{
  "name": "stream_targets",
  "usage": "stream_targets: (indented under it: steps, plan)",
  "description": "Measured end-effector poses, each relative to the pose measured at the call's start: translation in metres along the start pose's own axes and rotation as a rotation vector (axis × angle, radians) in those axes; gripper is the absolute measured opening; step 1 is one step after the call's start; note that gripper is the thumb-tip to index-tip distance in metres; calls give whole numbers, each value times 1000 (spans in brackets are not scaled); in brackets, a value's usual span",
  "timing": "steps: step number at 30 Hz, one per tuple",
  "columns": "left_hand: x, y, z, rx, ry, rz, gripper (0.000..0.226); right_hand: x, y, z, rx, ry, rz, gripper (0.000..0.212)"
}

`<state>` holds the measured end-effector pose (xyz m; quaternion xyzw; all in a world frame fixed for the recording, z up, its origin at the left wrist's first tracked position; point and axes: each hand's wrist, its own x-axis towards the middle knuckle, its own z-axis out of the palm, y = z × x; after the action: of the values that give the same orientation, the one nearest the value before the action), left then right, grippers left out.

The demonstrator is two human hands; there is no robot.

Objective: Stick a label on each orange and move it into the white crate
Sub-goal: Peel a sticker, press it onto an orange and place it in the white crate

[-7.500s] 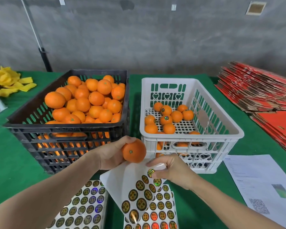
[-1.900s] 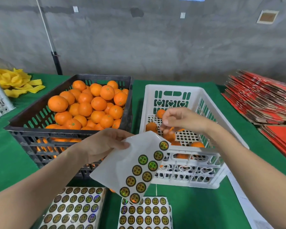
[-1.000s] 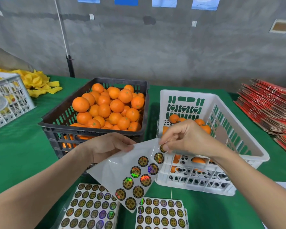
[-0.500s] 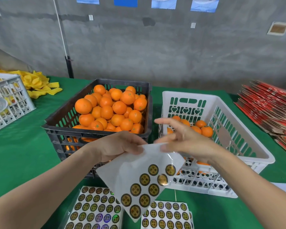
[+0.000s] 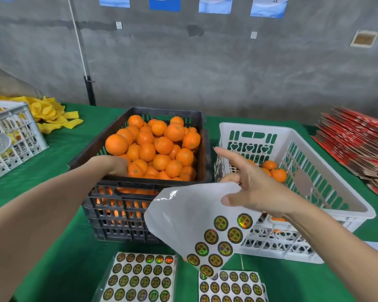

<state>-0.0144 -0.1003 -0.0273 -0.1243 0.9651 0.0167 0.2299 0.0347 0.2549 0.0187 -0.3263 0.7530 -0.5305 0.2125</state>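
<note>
Head view: left hand (image 5: 112,165) was over the near-left corner of the black crate (image 5: 151,184), fingers down among the orange pile (image 5: 159,147). Fingertips were hidden, so cannot tell whether it gripped a fruit or lay loose. Right hand (image 5: 255,192) held the label sheet (image 5: 190,214) in the air, in front of the gap between the two crates. Its thumb (image 5: 229,201) pressed on the sheet's top edge, other fingers went behind it, and the index finger (image 5: 223,155) stuck out straight, up and to the left. Sheet was curled and mostly bare backing; the labels (image 5: 220,238) left on it clustered at its lower corner. White crate (image 5: 255,127) sat just right of the black one, nearly touching, with a few oranges (image 5: 275,173) on its floor, partly hidden by the right hand. Black crate was piled high. Both crates stood on the green table (image 5: 74,264). Two full sheets (image 5: 140,277) lay flat at the near edge; the held sheet's hanging corner overlapped the right one in view. Far left: grey crate (image 5: 13,136), with yellow nets (image 5: 52,115) behind it. Far right: a stack of red cartons (image 5: 358,144).
</note>
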Motion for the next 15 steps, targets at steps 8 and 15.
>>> stream_targets:
  steps: [8,15]
  plan:
    - [-26,-5,-13,-732,62,118,30,-5,-2,-1,5,-19,-18,84]
    - [-99,61,-20,-1729,-230,537,52,-19,3,9,-41,-190,-42,74]
